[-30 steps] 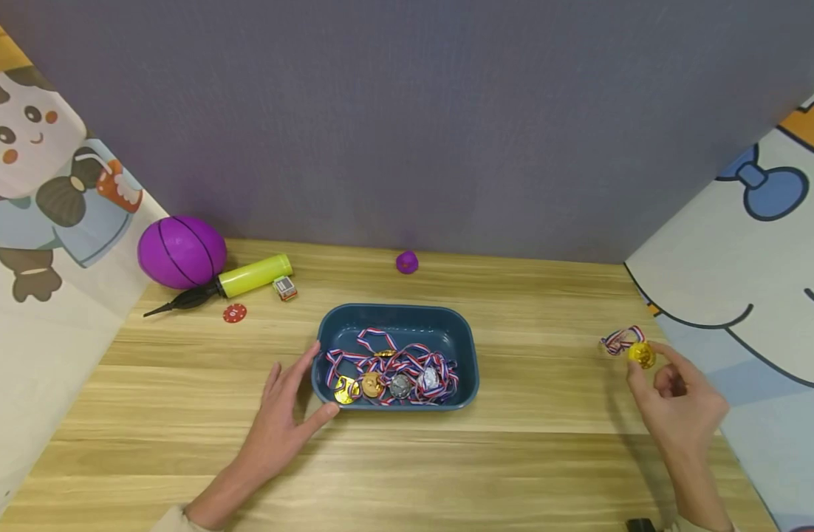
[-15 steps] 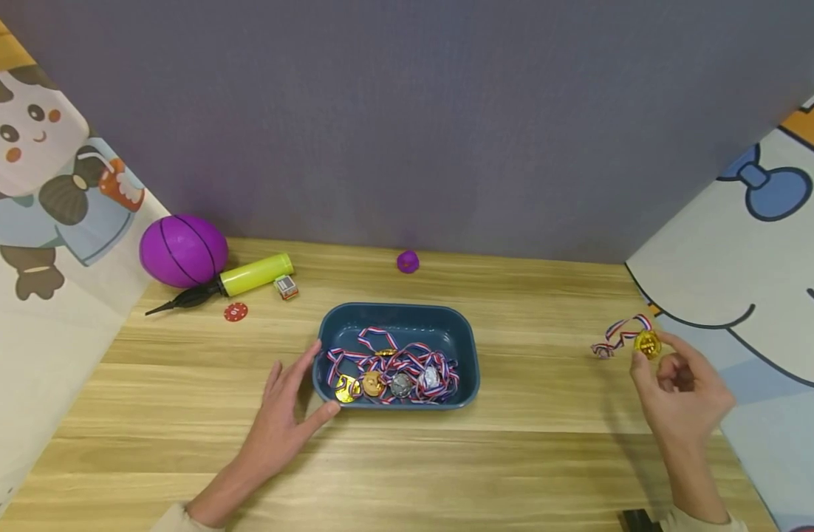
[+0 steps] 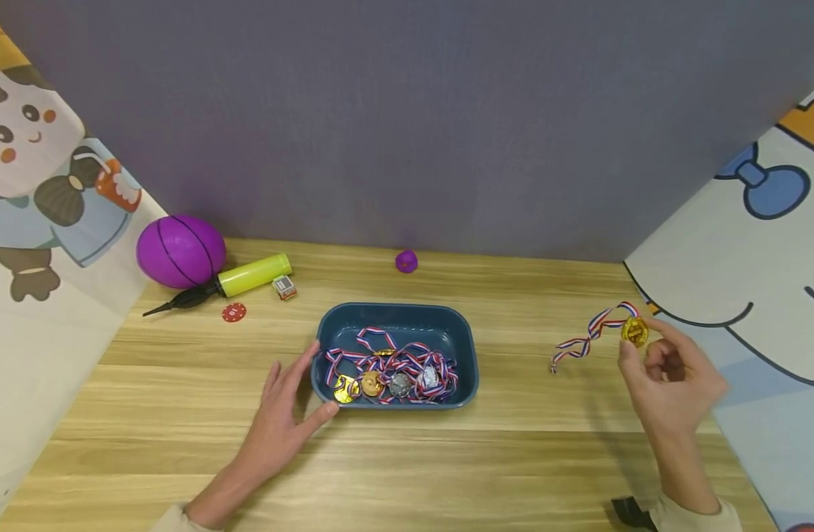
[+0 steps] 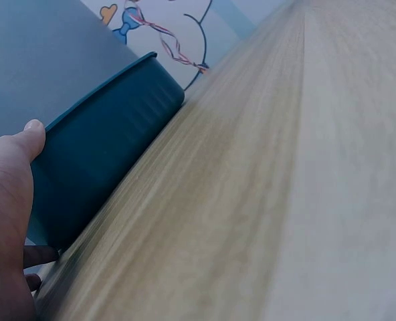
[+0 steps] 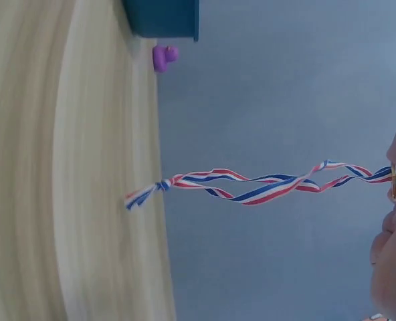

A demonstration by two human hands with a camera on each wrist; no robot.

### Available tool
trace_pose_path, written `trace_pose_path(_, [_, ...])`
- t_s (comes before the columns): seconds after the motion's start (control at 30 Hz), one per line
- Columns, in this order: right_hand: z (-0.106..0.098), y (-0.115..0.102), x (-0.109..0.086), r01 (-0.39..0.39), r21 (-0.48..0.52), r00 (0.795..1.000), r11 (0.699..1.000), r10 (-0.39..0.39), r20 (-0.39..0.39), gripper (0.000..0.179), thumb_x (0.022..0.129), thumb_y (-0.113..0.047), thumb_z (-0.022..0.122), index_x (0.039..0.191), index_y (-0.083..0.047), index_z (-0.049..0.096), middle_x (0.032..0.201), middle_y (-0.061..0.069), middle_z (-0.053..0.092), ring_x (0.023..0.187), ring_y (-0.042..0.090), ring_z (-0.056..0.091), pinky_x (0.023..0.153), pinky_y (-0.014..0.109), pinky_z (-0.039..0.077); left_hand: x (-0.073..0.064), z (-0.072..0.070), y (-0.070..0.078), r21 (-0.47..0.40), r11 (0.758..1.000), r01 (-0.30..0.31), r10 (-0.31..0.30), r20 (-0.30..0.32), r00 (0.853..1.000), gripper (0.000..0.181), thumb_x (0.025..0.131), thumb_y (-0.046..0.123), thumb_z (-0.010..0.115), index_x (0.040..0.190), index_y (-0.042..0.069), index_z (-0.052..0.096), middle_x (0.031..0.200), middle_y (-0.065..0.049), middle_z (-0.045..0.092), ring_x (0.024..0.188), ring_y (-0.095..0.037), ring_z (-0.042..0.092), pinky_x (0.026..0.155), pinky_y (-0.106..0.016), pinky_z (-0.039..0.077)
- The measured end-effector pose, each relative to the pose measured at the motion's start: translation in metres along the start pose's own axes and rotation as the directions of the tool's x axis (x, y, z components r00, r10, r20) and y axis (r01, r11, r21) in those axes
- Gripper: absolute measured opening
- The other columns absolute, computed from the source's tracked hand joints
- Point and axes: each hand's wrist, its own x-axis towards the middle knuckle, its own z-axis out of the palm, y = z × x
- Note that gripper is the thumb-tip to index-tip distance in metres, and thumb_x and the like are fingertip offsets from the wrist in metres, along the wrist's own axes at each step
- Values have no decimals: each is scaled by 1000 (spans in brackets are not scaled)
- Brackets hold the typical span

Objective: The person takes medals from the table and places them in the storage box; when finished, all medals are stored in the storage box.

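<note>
My right hand (image 3: 673,384) pinches a gold medal (image 3: 635,332) between thumb and forefinger above the right part of the table. Its red, white and blue ribbon (image 5: 265,190) dangles twisted down to a knotted end, as the right wrist view shows. At the middle of the table stands a dark blue plastic basin (image 3: 456,319). Inside lie several medals, gold, bronze and silver, among tangled striped ribbons (image 3: 414,362). My left hand (image 3: 281,421) rests at the basin's left end, thumb (image 4: 34,137) at the rim, fingers spread and fairly straight along the wall.
At the back left are a purple ball (image 3: 181,251), a yellow-green hand pump (image 3: 254,275) with a black nozzle, a small box (image 3: 284,287) and a red poker chip (image 3: 234,312). A small purple toy (image 3: 406,261) sits near the grey back wall. Printed panels flank the table.
The ribbon has unfurled and now stretches further left from the medal in the head view. My right hand has shifted slightly up. My left hand and the basin stay put.
</note>
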Motion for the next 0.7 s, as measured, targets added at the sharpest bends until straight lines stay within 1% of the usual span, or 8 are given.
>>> trace_pose_path(0.17, [14,-15,3,34,73,999,997,-35,10,34,74,14,70,105,24,75,61,-6,51,55,0,36,50,10,22,0,0,-1,-1,1000,1,-1,-1,1000,96,98,38,84,177,25,31,173,-19,44,154,-51,47,137,-65,4])
trace_pose_path(0.4, [28,-32,8,64,120,997,991,-70,44,33,74,12,70,105,22,75,59,-3,47,55,1,34,49,13,18,0,0,-1,0,1000,-2,2,-4,1000,96,98,38,84,177,25,31,173,-19,44,153,-51,47,137,-65,4])
trace_pose_path(0.5, [33,-37,9,64,139,996,988,-72,57,34,73,13,69,105,23,74,60,-3,46,55,1,34,48,13,17,0,0,-2,1,1000,-2,2,-2,1000,96,98,38,84,177,25,31,173,-19,44,153,-50,47,137,-65,4])
trace_pose_path(0.7, [44,-43,13,25,172,996,985,-40,85,31,77,13,73,106,24,73,62,-3,47,54,0,33,47,14,17,0,0,-2,3,1000,-5,5,-3,1000,96,98,37,84,177,26,30,174,-18,44,154,-50,47,138,-64,4])
